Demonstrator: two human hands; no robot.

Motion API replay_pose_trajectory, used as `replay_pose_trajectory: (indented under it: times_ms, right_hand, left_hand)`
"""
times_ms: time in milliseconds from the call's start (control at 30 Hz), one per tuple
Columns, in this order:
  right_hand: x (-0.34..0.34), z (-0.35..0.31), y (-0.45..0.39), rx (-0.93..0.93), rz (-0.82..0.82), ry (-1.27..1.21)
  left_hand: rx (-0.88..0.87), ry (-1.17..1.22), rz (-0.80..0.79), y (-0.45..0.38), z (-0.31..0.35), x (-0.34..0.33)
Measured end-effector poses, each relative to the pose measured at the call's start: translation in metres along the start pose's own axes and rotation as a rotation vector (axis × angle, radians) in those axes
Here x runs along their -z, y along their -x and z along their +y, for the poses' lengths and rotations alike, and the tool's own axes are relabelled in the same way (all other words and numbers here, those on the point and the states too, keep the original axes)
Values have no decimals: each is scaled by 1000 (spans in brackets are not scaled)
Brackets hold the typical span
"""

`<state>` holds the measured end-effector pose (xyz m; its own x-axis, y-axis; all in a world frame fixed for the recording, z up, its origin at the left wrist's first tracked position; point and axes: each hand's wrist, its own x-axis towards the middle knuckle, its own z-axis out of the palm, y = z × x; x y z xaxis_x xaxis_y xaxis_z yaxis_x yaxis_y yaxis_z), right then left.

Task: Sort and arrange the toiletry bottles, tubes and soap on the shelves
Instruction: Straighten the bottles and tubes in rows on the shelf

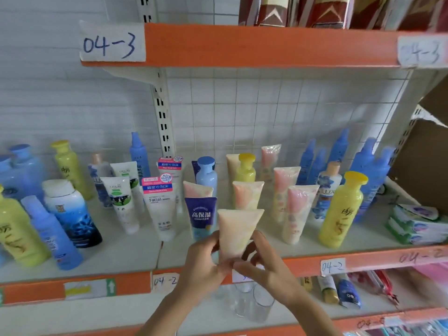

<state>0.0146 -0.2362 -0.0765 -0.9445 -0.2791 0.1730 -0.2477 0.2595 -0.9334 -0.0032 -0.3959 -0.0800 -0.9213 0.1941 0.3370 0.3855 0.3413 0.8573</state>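
Both hands, the left hand [203, 260] and right hand [264, 265], pinched the cap end of a pale cream-and-peach plastic tube [238, 232], fingers curled round it, holding it upright at the front edge of the white middle shelf [135, 251]. To set it well, it should probably go down squarely on its cap. The spot lay just ahead of the matching peach tubes [247, 195], beside the dark-blue tube [201, 217].

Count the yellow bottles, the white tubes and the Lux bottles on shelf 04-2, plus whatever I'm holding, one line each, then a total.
yellow bottles: 4
white tubes: 4
Lux bottles: 2
pink-and-cream tube held in left hand and right hand: 1
Total: 11
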Motion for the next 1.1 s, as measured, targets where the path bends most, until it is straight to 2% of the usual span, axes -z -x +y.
replay_pose_trajectory:
  times_ms: [167,300,433,567,767,900,1100]
  right_hand:
    - [24,21,-6,-45,251,182]
    - [38,37,-21,-76,355,284]
    - [41,49,-26,-97,347,309]
    - [42,53,-26,-84,323,308]
    - [43,55,-24,-152,244,372]
    - [36,53,-30,-158,230,371]
    - [27,38,-41,-174,159,416]
  left_hand:
    - [43,7,-54,-23,-10,-49]
    - [88,34,-73,-37,-20,-69]
    - [84,7,-114,-39,-29,-73]
    - [50,-17,-85,-37,-31,-74]
    - [-73,-139,105,-23,-33,-73]
    - [-93,-149,165,-13,-35,-68]
    - [-218,-186,252,-5,-21,-53]
